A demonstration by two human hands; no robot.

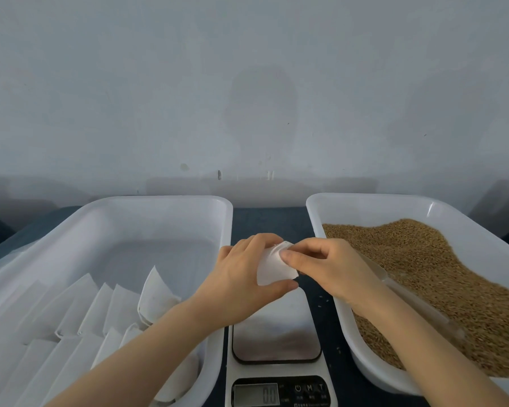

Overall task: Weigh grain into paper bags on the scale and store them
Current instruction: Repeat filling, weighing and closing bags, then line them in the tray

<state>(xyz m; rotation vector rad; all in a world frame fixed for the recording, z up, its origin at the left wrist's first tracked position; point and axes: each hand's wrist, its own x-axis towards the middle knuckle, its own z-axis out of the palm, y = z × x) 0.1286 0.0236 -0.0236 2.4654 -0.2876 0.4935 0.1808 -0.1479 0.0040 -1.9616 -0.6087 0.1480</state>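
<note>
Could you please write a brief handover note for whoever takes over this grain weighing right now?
Hands: the left hand grips a small paper bag from below; the right hand pinches its top edge, over the far end of the scale.
The grain sits in the right tray; other bags lie in the left tray.
The scale's plate is bare and its display seems to read zero.
Done: bag in hand. Left: open it, set it on the scale, fill it with grain, store it.

You see matt white paper bags, glossy white plastic trays, and the scale with its smooth brushed-metal plate.
</note>
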